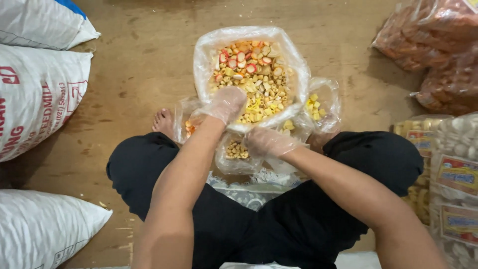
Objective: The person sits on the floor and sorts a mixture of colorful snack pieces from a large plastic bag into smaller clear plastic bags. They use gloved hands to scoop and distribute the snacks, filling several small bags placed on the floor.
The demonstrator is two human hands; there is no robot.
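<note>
View from above of a seated person, legs in black trousers (279,224), working on a brown floor (144,60). The landmark is the large clear plastic bag (209,50), open at the top and filled with mixed snack pieces (254,74) in yellow, orange, red and white. The left hand (226,103), covered by a thin transparent glove, reaches over the near rim of the large bag with fingers curled loosely down among the pieces; whether it grips any cannot be told. The right hand (269,142), also gloved, lies just below the large bag, closed on the mouth of a small clear bag (238,154) partly filled with pieces. Further small filled bags (318,104) lie to the right of the large bag. White sacks (40,94) stand well to its left, packaged snack goods (448,164) well to its right.
</note>
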